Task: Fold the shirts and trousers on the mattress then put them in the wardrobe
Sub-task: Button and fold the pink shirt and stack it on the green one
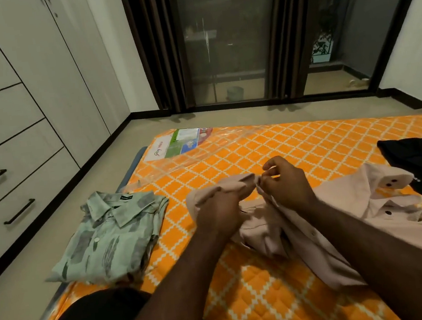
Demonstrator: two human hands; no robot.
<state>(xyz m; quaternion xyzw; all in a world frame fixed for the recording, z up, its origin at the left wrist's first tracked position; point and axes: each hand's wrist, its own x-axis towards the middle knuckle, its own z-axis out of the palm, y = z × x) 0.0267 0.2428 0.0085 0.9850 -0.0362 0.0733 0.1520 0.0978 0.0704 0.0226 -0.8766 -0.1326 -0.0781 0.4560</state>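
Folding step: pink shirt (383, 200) mid-mattress (308, 143). My left hand (218, 209) grips its bunched collar and my right hand (283, 183) pinches an edge. Next I'd spread it flat. Green shirt (108, 237) lies folded at the left edge.

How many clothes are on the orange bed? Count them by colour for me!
Green: 1, the folded green patterned shirt
Pink: 1, the crumpled pale pink buttoned shirt, gripped by the left hand and the right hand
Dark: 1, the dark navy garment, partly cut off at the right edge
Total: 3
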